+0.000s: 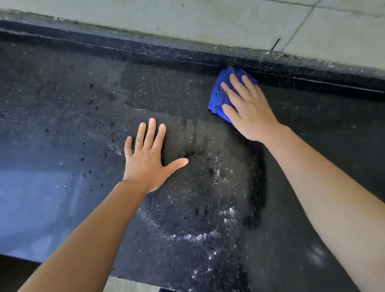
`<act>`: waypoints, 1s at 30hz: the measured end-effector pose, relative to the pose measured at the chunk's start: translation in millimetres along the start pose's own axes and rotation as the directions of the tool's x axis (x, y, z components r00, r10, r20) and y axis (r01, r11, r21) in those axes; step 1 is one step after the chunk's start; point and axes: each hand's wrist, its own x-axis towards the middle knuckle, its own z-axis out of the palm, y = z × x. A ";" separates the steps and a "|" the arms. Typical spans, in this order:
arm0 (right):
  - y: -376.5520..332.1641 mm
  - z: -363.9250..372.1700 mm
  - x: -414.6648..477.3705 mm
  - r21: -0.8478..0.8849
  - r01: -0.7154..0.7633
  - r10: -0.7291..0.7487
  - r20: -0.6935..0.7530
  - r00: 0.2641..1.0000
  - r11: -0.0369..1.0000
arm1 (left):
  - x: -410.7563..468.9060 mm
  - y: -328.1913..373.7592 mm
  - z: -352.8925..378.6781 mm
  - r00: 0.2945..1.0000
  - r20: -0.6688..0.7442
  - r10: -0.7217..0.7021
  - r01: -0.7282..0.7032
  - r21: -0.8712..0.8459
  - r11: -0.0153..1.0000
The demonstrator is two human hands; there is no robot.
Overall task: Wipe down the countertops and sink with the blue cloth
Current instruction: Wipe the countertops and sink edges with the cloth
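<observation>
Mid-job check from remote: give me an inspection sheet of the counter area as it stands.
Surface: dark speckled stone countertop, wet smears and droplets across the middle, drier-looking at right.
Job's things: bunched blue microfibre cloth at the raised back edge; sink not in view.
Clutter: nothing seen.
Hands: right hand pressed flat on the cloth, fingers spread; left hand open, palm down on the countertop, holding nothing.
Cables: nothing seen.
Surroundings: pale tiled wall behind the counter, grime along the joint; light floor below the front edge.
</observation>
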 end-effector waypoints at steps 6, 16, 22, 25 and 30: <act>-42.4 44.3 -103.6 -0.117 0.084 -0.082 0.022 0.996 0.990 | -5.2 4.6 -1.0 0.999 -0.031 -0.006 0.007 0.030 1.000; -16.0 39.7 -100.6 -0.103 0.118 -0.112 0.064 0.992 0.988 | -71.0 4.6 18.9 0.980 -0.158 -0.120 0.097 -0.147 0.984; -98.8 44.4 -40.8 -0.017 0.018 -0.018 0.011 1.000 1.000 | -107.7 -31.9 26.9 0.955 -0.160 -0.251 0.224 -0.166 0.960; -148.2 72.1 -78.2 -0.053 0.274 -0.271 0.058 0.961 0.960 | -110.3 -43.5 25.7 0.945 -0.149 -0.292 0.271 -0.150 0.951; -93.2 65.9 -86.6 -0.107 0.400 -0.391 0.098 0.915 0.910 | -97.4 -47.6 25.7 0.955 -0.094 -0.281 0.272 -0.101 0.957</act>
